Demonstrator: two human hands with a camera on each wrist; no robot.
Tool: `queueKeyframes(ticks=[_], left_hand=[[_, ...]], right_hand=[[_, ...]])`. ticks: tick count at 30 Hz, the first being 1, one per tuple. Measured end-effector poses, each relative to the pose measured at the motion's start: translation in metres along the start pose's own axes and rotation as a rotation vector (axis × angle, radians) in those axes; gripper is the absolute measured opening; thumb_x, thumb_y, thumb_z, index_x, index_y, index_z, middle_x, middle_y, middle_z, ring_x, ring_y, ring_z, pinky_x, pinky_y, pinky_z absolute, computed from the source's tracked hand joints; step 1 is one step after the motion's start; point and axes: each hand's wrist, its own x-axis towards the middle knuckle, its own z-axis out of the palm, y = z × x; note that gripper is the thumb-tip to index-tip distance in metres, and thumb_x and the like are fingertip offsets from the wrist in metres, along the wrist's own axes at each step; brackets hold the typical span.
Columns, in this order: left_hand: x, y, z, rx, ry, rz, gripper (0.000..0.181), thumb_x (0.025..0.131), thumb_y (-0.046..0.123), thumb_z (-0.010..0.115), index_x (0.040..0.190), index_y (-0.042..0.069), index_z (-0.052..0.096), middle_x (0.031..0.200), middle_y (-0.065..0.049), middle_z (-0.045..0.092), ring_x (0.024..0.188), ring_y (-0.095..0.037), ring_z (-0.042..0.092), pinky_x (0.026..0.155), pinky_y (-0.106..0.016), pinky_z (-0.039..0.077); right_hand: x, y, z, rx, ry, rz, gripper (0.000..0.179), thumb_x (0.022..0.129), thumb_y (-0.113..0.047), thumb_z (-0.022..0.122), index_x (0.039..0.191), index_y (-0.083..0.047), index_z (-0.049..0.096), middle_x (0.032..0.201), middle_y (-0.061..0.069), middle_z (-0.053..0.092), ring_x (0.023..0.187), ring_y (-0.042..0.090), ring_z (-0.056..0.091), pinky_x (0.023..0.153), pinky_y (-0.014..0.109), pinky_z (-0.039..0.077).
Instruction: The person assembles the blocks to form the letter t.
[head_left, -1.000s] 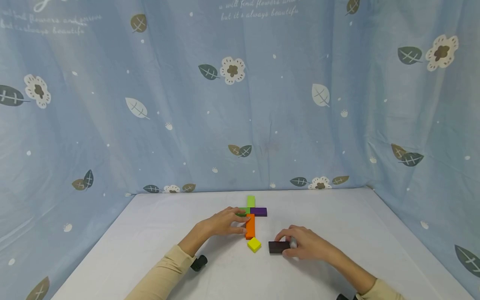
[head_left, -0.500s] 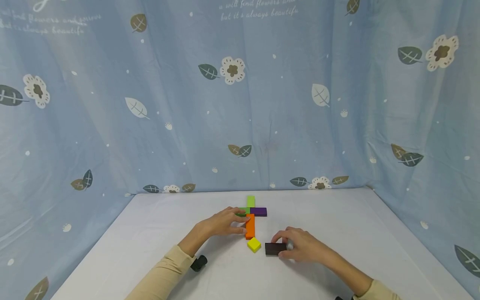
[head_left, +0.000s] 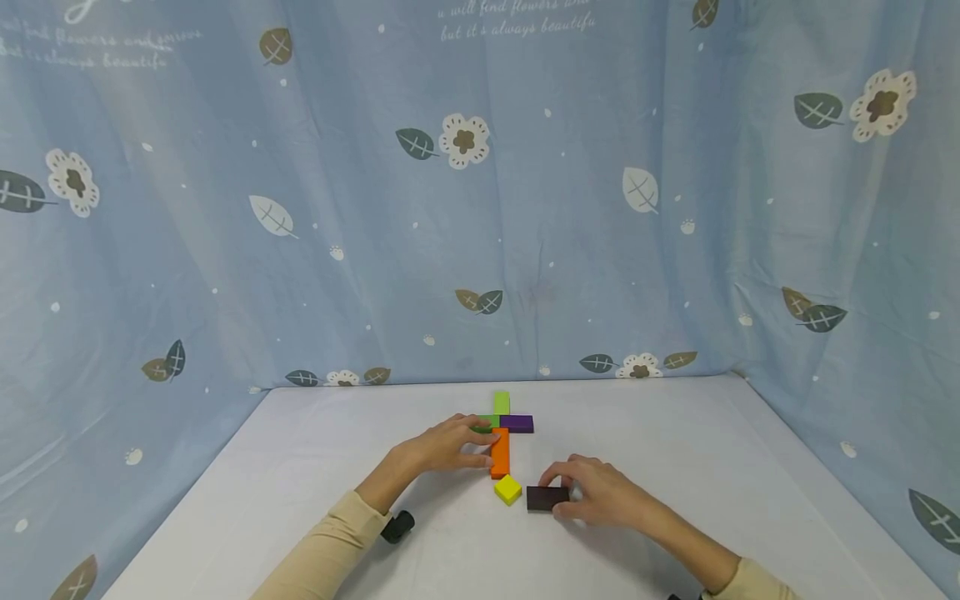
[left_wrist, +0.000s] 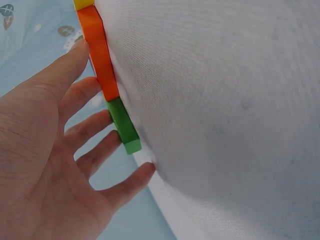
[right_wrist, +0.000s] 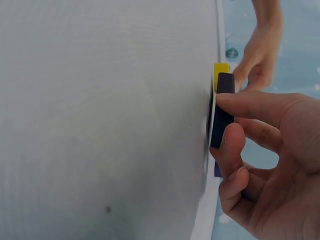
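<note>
My left hand (head_left: pixel 447 446) rests its fingers on the orange block (head_left: pixel 500 457) and the green block (head_left: pixel 493 420), with the thumb against the orange block's side. In the left wrist view those fingers look spread and fairly straight. A purple block (head_left: pixel 517 424) lies right of the green one, and a light-green block (head_left: pixel 502 402) lies beyond them. Near the orange block's front end sits a yellow block (head_left: pixel 507 490), turned cornerwise. My right hand (head_left: pixel 600 493) pinches a black block (head_left: pixel 546 498) between thumb and fingers, just right of the yellow block with a small gap.
A white cloth (head_left: pixel 435 550) covers the table. Blue printed curtain (head_left: pixel 360 250) stands behind it and along both sides. A black cylindrical piece (head_left: pixel 398 527) sits at my left wrist, by the sleeve.
My right hand has slid the black block leftward and slightly nearer to me, closer to the yellow block. The left hand and the other blocks have stayed in place.
</note>
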Motion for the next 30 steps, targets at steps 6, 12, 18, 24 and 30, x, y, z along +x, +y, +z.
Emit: queueKeyframes(ticks=[6, 12, 18, 24, 30], left_hand=[[-0.0004, 0.0009, 0.0000, -0.006, 0.000, -0.005, 0.052, 0.092, 0.046, 0.064, 0.137, 0.020, 0.059, 0.147, -0.006, 0.050, 0.133, -0.029, 0.047, 0.109, -0.050, 0.042], [-0.0006, 0.0007, 0.0002, 0.001, 0.007, -0.008, 0.053, 0.092, 0.047, 0.064, 0.137, 0.020, 0.059, 0.147, -0.006, 0.050, 0.133, -0.029, 0.047, 0.109, -0.050, 0.042], [-0.0007, 0.0009, -0.0002, -0.001, 0.007, -0.008, 0.052, 0.092, 0.047, 0.064, 0.137, 0.021, 0.059, 0.147, -0.006, 0.051, 0.133, -0.028, 0.047, 0.109, -0.049, 0.042], [-0.0013, 0.0017, -0.0003, -0.005, 0.007, -0.005, 0.052, 0.093, 0.046, 0.064, 0.137, 0.020, 0.059, 0.147, -0.006, 0.051, 0.133, -0.029, 0.047, 0.109, -0.050, 0.042], [-0.0006, 0.0010, 0.0000, -0.008, 0.008, -0.004, 0.052, 0.093, 0.045, 0.064, 0.137, 0.019, 0.059, 0.147, -0.007, 0.051, 0.133, -0.029, 0.047, 0.109, -0.050, 0.042]], right_hand=[[0.0003, -0.0016, 0.0023, -0.001, -0.007, 0.010, 0.032, 0.081, -0.027, 0.079, 0.111, -0.027, 0.068, 0.091, -0.003, 0.059, 0.081, 0.017, 0.049, 0.066, 0.031, 0.038], [0.0025, -0.0024, 0.0032, -0.012, -0.012, 0.013, 0.031, 0.081, -0.028, 0.079, 0.111, -0.028, 0.068, 0.091, -0.005, 0.059, 0.081, 0.016, 0.049, 0.068, 0.031, 0.038], [0.0033, -0.0032, 0.0035, -0.025, -0.009, 0.002, 0.031, 0.081, -0.029, 0.079, 0.110, -0.028, 0.068, 0.090, -0.007, 0.059, 0.079, 0.014, 0.049, 0.066, 0.028, 0.038], [0.0034, -0.0039, 0.0045, -0.043, -0.003, -0.005, 0.032, 0.079, -0.028, 0.081, 0.109, -0.028, 0.068, 0.089, -0.006, 0.058, 0.078, 0.014, 0.048, 0.066, 0.029, 0.038], [0.0037, -0.0053, 0.0046, -0.041, 0.001, 0.003, 0.032, 0.079, -0.027, 0.081, 0.108, -0.028, 0.068, 0.088, -0.006, 0.058, 0.077, 0.015, 0.048, 0.067, 0.031, 0.038]])
